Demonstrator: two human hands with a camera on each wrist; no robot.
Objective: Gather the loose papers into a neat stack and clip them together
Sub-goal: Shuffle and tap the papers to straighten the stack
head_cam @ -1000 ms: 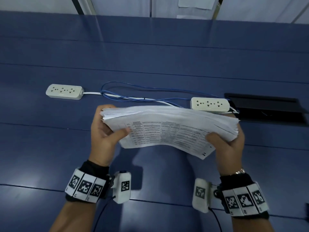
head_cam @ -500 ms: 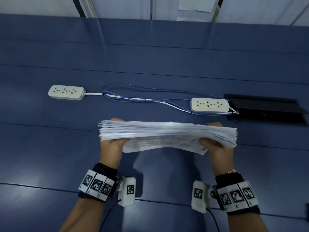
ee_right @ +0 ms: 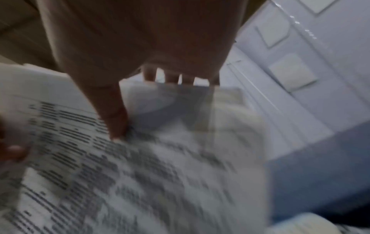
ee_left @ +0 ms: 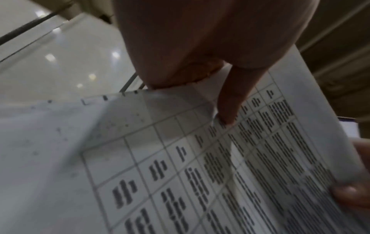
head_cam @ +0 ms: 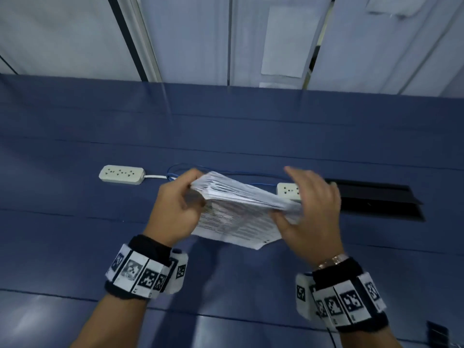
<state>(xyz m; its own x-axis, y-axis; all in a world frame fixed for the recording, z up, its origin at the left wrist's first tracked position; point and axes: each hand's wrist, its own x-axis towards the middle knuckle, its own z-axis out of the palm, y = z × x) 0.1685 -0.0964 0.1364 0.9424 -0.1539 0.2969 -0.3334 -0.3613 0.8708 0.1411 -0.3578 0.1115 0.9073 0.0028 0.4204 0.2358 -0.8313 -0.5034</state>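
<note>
A thick stack of printed papers [head_cam: 241,197] hangs above the blue table [head_cam: 226,121], its left end raised and its right end lower. My left hand [head_cam: 184,199] grips the left end, and its thumb [ee_left: 230,102] lies on the printed table of the bottom sheet [ee_left: 180,174]. My right hand [head_cam: 311,197] is blurred. Its fingers are straight and spread, rising behind the stack's right end. Its thumb [ee_right: 117,125] rests on the printed face [ee_right: 140,174]. The sheet edges are uneven, and one sheet sticks out below the rest.
Two white power strips [head_cam: 121,174] [head_cam: 288,190] lie on the table behind the stack, joined by a blue cable [head_cam: 251,175]. A black recessed cable tray [head_cam: 376,199] lies at the right. A small dark object [head_cam: 438,335] sits at the lower right edge.
The stack was level between both hands and is now tilted, left end up. The hands have come closer together. The right hand's fingers have straightened. The head view has tipped upward.
</note>
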